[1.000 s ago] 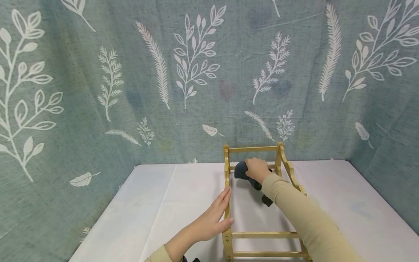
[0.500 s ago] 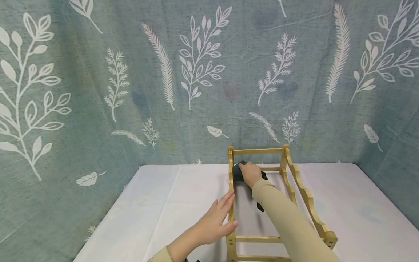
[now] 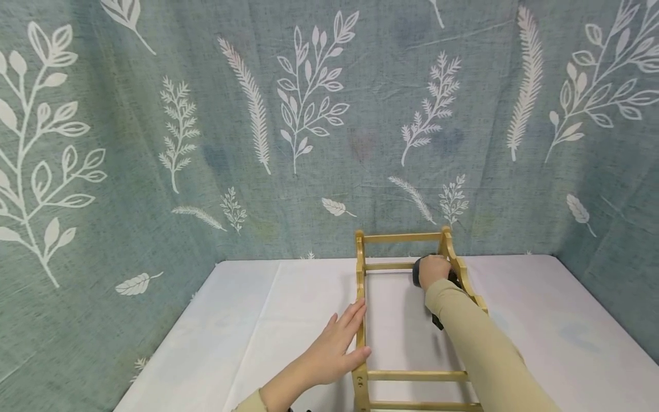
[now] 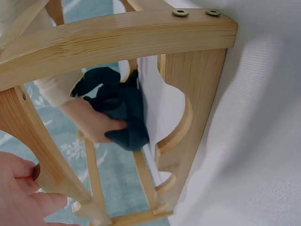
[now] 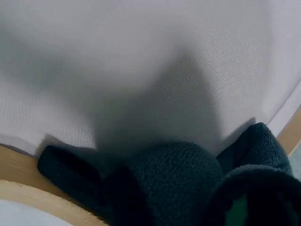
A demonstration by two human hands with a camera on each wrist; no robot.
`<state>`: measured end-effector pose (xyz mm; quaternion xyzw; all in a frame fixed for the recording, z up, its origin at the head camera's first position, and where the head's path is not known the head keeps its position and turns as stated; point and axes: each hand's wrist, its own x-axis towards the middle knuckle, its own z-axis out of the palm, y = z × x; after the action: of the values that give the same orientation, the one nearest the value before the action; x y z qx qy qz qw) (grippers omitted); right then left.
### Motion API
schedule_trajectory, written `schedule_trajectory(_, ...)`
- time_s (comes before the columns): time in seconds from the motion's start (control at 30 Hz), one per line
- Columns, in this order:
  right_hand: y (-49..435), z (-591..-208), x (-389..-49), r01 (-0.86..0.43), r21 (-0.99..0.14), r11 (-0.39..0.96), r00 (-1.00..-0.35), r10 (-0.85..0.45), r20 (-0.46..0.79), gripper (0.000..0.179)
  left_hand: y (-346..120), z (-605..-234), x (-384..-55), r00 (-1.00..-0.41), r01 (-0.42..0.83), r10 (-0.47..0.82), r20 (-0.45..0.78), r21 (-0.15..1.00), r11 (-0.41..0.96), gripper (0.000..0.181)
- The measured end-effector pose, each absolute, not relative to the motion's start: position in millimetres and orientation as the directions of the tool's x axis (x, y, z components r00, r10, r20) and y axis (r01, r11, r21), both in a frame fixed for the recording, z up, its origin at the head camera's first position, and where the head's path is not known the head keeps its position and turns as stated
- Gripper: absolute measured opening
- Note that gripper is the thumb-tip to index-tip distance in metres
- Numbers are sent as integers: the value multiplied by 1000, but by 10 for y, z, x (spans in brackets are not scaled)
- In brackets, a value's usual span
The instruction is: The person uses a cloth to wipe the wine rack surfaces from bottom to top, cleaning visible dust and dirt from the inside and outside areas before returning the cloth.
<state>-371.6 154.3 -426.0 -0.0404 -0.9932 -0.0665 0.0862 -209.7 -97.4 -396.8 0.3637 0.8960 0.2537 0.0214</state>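
Observation:
A light wooden rack [image 3: 417,375] with wavy-edged sides lies on the white table. My left hand [image 3: 331,350] rests on its left side, fingers long and extended along the rail and the thumb touching the rail nearer me. In the left wrist view, its fingertips [image 4: 56,201] meet a curved wooden edge. Inside the rack's far end, my right hand [image 3: 434,270] grips a dark teal fleecy cloth [image 3: 416,273] near the far right corner. The cloth bunches and folds around the fingers [image 4: 96,125]. Fleece [image 5: 181,172] hides the right fingers in the right wrist view.
A white cloth-covered table [image 3: 268,320] spreads on both sides of the rack. Behind it hangs a grey-green curtain [image 3: 309,194] with white leaf prints, also running along the left and right. Crossbars [image 3: 407,236] span the rack's far end.
My right hand with the cloth went slightly left at the rack's far end, then across to the right side. My left hand has stayed on the left rail.

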Motion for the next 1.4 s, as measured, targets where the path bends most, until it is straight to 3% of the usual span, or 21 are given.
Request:
schedule_trajectory(0.17,1487,-4214,-3717,61,54,997,-989,53,138,24,-981,-3992,-2116,-731,635,669,135,493,594,68)
schedule_trajectory(0.27,1354,-4179,-3735,-36,4,999,-991,-36,132,23,-983,-3997,-2126,-733,630,666,135,503,591,68)
schedule_trajectory(0.37,1180,-4167,-3739,-152,-39,988,-980,-146,139,34,-983,-3996,-2128,-733,631,666,141,508,587,68)
schedule_trajectory(0.57,921,-4198,-3711,-266,69,962,-949,-274,155,47,-976,-3997,-2126,-720,649,677,153,494,579,68)
schedule_trajectory(0.83,1029,-4274,-3707,-98,173,980,-982,-123,143,32,-980,-3997,-2129,-732,636,666,145,496,591,68)
schedule_trajectory(1.07,1357,-4204,-3665,111,143,983,-993,103,63,33,-983,-3978,-2102,-734,635,664,145,494,594,68)
schedule_trajectory(1.2,1479,-4130,-3626,147,76,986,-989,146,18,31,-988,-3968,-2091,-732,637,665,148,494,592,68)
schedule_trajectory(1.4,1528,-4186,-3716,112,36,993,-994,112,-13,29,-990,-3975,-2100,-729,639,668,147,496,588,67)
